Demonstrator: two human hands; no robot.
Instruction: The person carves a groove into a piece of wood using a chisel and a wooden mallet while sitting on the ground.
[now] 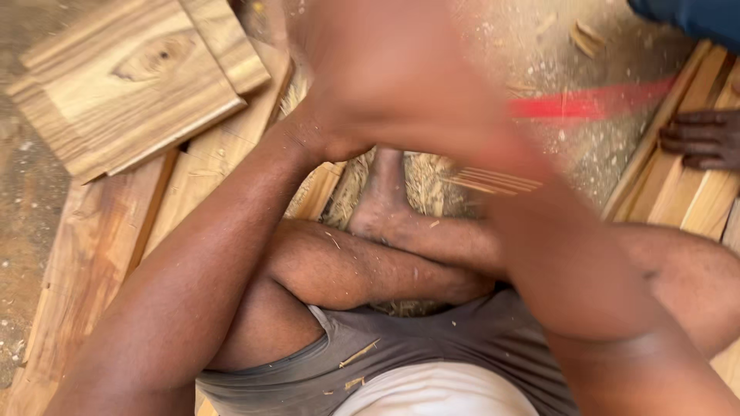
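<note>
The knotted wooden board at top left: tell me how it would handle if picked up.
The knotted board looks thick, flat solid timber, so probably stiff and fairly heavy. Its sawdust-covered surface may feel dusty, not slick. Lying flat on other planks, it seems unlikely to roll or tip.

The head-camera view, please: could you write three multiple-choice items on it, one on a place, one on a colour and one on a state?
1. Where do the stacked wooden boards lie?
A. upper left
B. lower right
C. on the person's lap

2. What colour is the blurred streak at the upper right?
A. green
B. red
C. white

3. How does the other person's hand at the right edge appear?
A. raised in the air
B. gripping a hammer
C. resting on wooden planks

Answers:
1 A, the boards lie on the ground in the upper left corner.
2 B, the streak is bright red against the sawdust-covered ground.
3 C, its fingers lie flat on the pale planks.
</note>
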